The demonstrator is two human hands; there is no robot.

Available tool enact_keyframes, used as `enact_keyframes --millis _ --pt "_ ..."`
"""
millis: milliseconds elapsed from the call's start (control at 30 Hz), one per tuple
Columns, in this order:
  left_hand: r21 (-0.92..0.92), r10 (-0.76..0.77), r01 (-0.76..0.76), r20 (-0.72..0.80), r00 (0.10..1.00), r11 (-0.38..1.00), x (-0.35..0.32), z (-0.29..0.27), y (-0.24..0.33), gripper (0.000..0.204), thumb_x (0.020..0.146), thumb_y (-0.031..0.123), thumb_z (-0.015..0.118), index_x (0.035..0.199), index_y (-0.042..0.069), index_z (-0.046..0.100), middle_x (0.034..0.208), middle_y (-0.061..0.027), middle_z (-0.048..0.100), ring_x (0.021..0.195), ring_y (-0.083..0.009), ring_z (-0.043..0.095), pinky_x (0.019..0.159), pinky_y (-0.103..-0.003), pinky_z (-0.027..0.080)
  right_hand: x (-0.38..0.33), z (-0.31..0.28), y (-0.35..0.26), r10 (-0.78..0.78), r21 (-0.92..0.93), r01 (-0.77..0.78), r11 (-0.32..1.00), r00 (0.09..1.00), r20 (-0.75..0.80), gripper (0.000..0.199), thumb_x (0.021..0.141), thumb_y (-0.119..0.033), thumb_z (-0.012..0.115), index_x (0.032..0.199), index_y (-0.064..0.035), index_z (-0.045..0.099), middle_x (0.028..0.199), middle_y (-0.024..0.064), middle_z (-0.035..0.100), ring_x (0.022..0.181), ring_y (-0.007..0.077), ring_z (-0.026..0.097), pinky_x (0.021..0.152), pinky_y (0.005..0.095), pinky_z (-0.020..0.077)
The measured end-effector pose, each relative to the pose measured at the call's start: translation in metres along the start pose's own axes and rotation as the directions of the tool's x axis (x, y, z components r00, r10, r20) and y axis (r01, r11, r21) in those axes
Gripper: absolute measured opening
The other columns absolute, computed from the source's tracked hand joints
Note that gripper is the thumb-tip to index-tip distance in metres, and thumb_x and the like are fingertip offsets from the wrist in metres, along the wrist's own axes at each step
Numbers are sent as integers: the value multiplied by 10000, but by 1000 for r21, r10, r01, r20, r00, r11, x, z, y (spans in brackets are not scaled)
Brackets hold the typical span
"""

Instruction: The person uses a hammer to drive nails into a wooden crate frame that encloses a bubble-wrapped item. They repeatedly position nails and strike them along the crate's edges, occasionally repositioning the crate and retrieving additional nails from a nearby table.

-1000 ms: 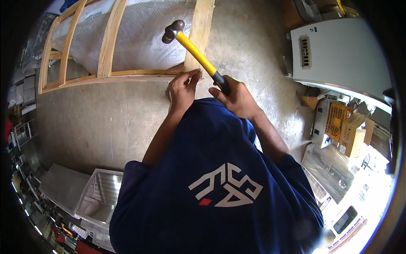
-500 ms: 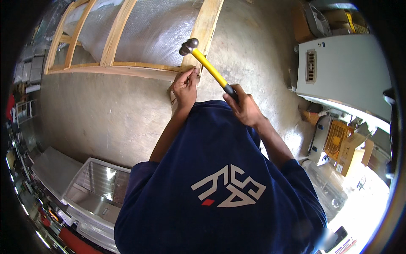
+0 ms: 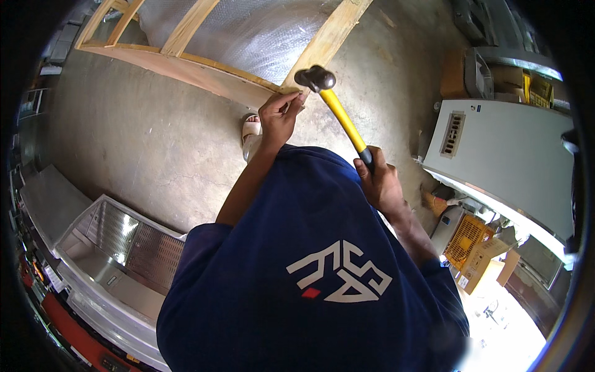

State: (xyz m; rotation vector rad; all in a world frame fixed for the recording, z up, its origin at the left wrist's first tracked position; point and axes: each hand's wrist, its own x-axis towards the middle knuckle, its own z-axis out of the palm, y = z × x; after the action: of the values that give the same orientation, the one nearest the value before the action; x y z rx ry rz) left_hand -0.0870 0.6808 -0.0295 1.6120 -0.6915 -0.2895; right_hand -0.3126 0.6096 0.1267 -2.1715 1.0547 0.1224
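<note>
The right hand (image 3: 379, 181) gripped a yellow-handled hammer (image 3: 338, 111), its dark head right beside the left hand (image 3: 279, 115), which pinched something tiny against the corner of a wooden frame (image 3: 204, 68) lying on the concrete floor (image 3: 136, 142).

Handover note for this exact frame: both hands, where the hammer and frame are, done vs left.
Left hand: fingertips pinched at the corner joint of the wooden frame; whether they hold a nail cannot be seen.
Right hand: gripping the yellow-handled hammer low on the handle, head close above the left fingertips.
Frame lies on the concrete floor, over bubble wrap.
Done: frame rails are together.
Left: probably striking at that joint; mind the fingers.
</note>
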Motion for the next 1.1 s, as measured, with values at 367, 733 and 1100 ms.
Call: enact_keyframes --millis 367,733,1100 --pt "71 209 -219 129 969 973 9 -15 -9 260 819 109 811 1064 39 758 943 -132 741 828 -255 724 728 -341 573 -3 -1 9 20 -25 -20 999 1000 12 340 1028 -328 579 1206 -42 529 760 203 688 686 355 716 610 440 538" --pt "196 251 -264 89 964 945 1 -30 1 341 837 127 774 1177 109 744 792 -119 677 678 -247 660 631 -359 534 -2 1 2 16 -59 -17 998 1000 -9 322 1023 -314 590 1196 -56 508 759 225 688 685 394 717 595 481 544" --pt "223 -108 154 -205 973 963 -43 -73 -27 274 864 145 735 1133 106 766 747 -51 604 642 -148 531 601 -332 447 9 -15 11 -157 -117 154 981 987 -18 267 1031 -298 581 1137 -60 527 687 208 648 618 317 698 526 424 522"
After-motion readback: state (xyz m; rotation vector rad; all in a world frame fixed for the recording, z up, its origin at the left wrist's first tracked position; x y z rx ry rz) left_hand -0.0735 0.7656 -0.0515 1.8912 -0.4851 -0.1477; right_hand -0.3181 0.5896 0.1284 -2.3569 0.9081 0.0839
